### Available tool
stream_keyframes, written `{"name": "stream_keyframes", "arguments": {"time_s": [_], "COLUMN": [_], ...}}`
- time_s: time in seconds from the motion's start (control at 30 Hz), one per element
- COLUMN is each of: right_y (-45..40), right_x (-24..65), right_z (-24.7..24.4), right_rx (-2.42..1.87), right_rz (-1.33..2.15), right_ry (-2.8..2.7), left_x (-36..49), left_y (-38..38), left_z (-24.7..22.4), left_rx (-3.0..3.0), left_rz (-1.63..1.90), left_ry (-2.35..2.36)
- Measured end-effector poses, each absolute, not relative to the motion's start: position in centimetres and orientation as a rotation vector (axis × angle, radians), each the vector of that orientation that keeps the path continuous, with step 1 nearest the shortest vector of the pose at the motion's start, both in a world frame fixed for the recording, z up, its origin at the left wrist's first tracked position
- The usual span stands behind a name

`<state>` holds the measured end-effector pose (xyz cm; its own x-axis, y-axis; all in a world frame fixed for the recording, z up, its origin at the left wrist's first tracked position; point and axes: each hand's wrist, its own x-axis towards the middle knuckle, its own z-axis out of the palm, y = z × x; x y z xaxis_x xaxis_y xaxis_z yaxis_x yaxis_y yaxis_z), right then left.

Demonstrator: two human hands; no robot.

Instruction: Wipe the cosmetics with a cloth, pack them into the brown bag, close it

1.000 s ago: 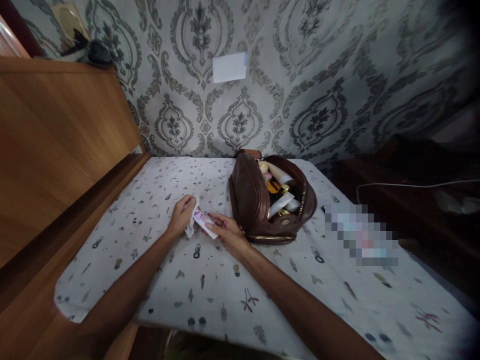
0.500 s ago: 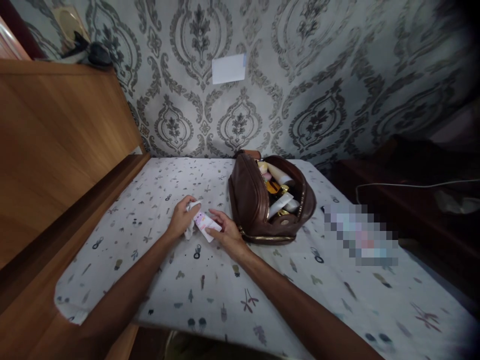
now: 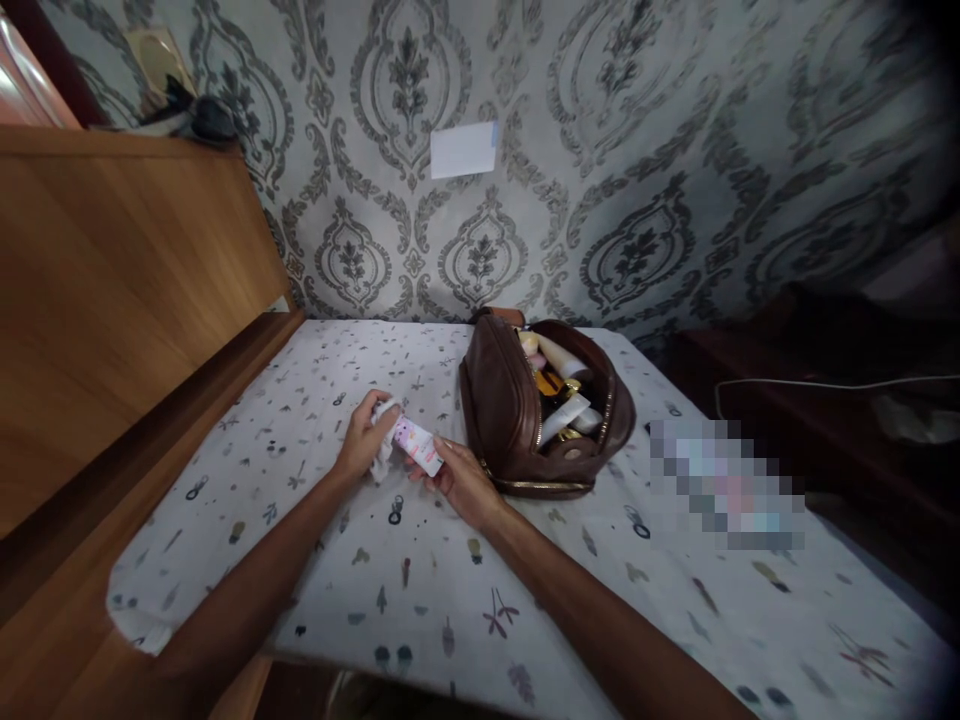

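A small white tube with pink and purple print [image 3: 418, 446] is held over the table between my hands. My right hand [image 3: 466, 487] grips its flat end with thumb and fingers. At the other end, my left hand [image 3: 364, 438] is closed on a crumpled white cloth or tissue [image 3: 382, 464], pressed around the tube's tip. To the right of my hands stands a brown toiletry bag [image 3: 499, 410], unzipped. Inside it lie a cream tube [image 3: 559, 355], a white tube [image 3: 564, 420] and several other small items.
A patterned white cloth covers the table [image 3: 405, 610]. On the right side lies a pixelated object [image 3: 727, 485] that I cannot make out. A wooden cabinet [image 3: 135, 270] borders the left, and patterned wallpaper [image 3: 517, 70] rises behind. A pale cable [image 3: 832, 378] runs at the right.
My right hand has shifted its grip toward the tube's flat end, with its fingers now beneath it. The left hand keeps the cloth around the tip. The view has tilted up slightly.
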<state>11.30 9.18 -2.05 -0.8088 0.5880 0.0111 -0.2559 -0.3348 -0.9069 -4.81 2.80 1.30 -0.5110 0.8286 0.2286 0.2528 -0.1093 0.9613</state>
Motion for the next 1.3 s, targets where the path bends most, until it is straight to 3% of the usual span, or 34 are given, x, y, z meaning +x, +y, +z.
{"name": "stream_keyframes", "arguments": {"time_s": [0.33, 0.7, 0.83, 1.07, 1.3], "right_y": [8.1, 9.2, 9.1, 8.8, 8.5], "right_x": [11.8, 11.0, 11.0, 11.2, 11.3], "right_z": [-1.5, -3.0, -2.6, -2.2, -2.4], "right_rx": [-0.488, -0.645, -0.595, -0.564, -0.478], "right_rz": [1.668, 2.026, 1.997, 1.801, 1.973], "right_ry": [-1.749, -1.499, -1.555, -1.656, -1.668], "left_x": [-4.4, -4.7, -4.5, -3.9, -4.8], "left_y": [2.9, 3.3, 3.5, 3.0, 3.4], "left_z": [1.4, 1.0, 0.2, -0.2, 0.2], "left_rx": [1.158, 0.988, 1.041, 1.414, 1.186], "left_rz": [1.506, 1.764, 1.709, 1.486, 1.675], "left_ry": [1.841, 1.733, 1.655, 1.915, 1.903]}}
